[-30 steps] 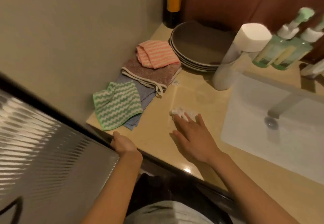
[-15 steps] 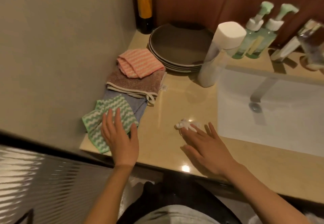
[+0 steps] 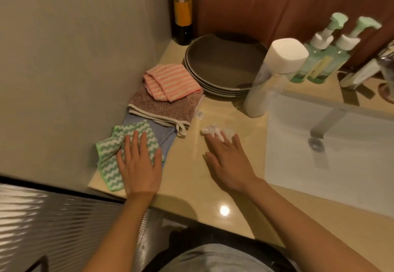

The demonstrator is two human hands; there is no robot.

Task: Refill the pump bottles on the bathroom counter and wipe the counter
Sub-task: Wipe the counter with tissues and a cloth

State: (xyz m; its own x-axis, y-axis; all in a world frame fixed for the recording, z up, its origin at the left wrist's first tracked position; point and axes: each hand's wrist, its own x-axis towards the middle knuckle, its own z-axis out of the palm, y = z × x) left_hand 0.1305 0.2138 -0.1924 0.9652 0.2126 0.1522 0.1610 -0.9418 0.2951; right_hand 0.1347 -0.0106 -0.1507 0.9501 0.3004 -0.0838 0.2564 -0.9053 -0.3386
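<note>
Tabletop [image 3: 191, 178] inspection, head view.

Left hand [image 3: 138, 165]: lies flat, palm down, on the green cloth [image 3: 108, 158] at 9 o'clock of the frame. Its fingers [image 3: 143, 141] are straight and spread, released, pressing the cloth against the tabletop without grasping it. The cloth's near corner shows past the heel of the hand, beside the tabletop's front edge.

Right hand [image 3: 230, 165]: lies just right of centre, palm down. Its fingers [image 3: 235, 141] are extended and released, their tips resting on a small white tissue wad [image 3: 213, 130]. The wad shows at 12 o'clock from the hand, partly under the fingertips, and nothing is curled round it. Whether the palm touches the tabletop cannot be told.

Pump bottles [image 3: 315, 58]: two, green, upright, side by side at 2 o'clock of the frame, behind the sink [image 3: 341, 158]. They stand well apart from both hands, at about 1 o'clock from the right fingers. A white-capped bottle [image 3: 262, 84] stands between them and the wad, at the sink's far left corner.

Other items: blue cloth [image 3: 165, 132], brown cloth [image 3: 164, 107] and pink cloth [image 3: 170, 82] overlap in a line running towards 12 o'clock from the green cloth. Stacked plates [image 3: 221, 65] sit beyond them, with a dark bottle [image 3: 182, 12] in the far corner at 12 o'clock.
</note>
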